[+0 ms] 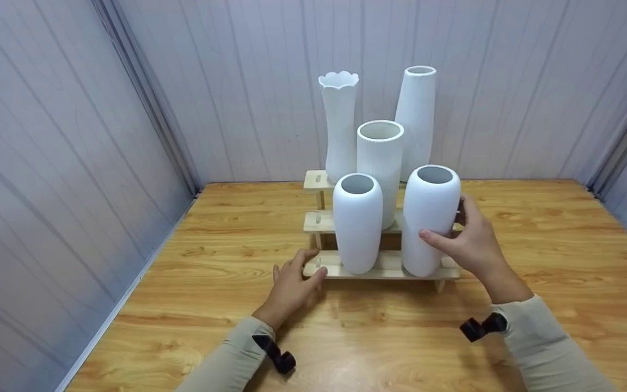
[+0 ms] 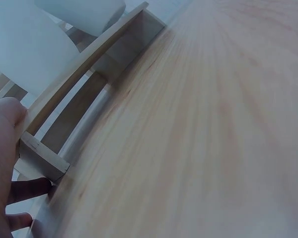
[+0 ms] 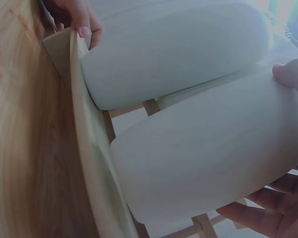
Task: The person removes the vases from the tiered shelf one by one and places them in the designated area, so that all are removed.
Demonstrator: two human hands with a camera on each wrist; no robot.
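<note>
A stepped wooden stand (image 1: 389, 267) bears several white vases. My right hand (image 1: 474, 239) grips a rounded white vase (image 1: 428, 223) at the right of the lowest step, thumb on its near side and fingers round its right side. In the right wrist view, the base of this vase (image 3: 208, 158) is at the lowest step. My left hand (image 1: 292, 283) holds the left end of that step, thumb at the front edge and fingers round the end, as the left wrist view of the stand (image 2: 44, 153) also shows. Left on the same step stands a matching vase (image 1: 358, 228).
On the middle step stands a ribbed cylindrical vase (image 1: 381, 163). Higher, at the back, are a scallop-rimmed vase (image 1: 340, 130) and a tall tapered vase (image 1: 417, 120). The wooden table (image 1: 226, 234) meets a panelled wall (image 1: 248, 92) behind and another wall (image 1: 47, 190) at left.
</note>
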